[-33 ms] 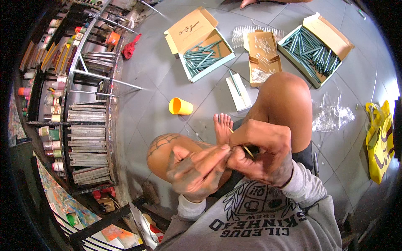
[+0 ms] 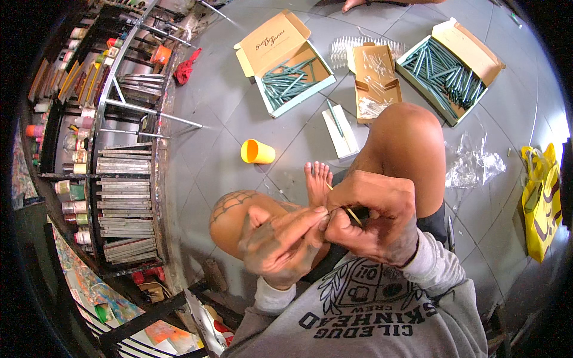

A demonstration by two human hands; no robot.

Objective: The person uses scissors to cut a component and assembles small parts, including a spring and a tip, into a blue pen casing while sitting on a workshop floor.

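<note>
**Inspector:** State of the hands?

**Assistant:** Both are raised before the chest, above the lap. The right hand [image 2: 375, 216] is clenched round a thin stick [image 2: 349, 210], which runs slantwise out of the fist toward the left. The left hand [image 2: 285, 241] has its fingertips [image 2: 320, 216] pinched on the stick's near end; that grip is closed too. The two hands touch.

**Inspector:** Surroundings?

**Assistant:** The person sits on a grey tiled floor [image 2: 227, 137], bare foot [image 2: 317, 180] forward. A yellow cup [image 2: 257, 151] lies on its side just left of the foot. Beyond it, an open box [image 2: 285, 62] holds dark green sticks; a second such box [image 2: 449, 67] lies at upper right, with a smaller brown box [image 2: 374, 80] between them. A yellow bag [image 2: 542, 203] lies far right. A metal rack [image 2: 113, 137] of jars stands left.
</note>
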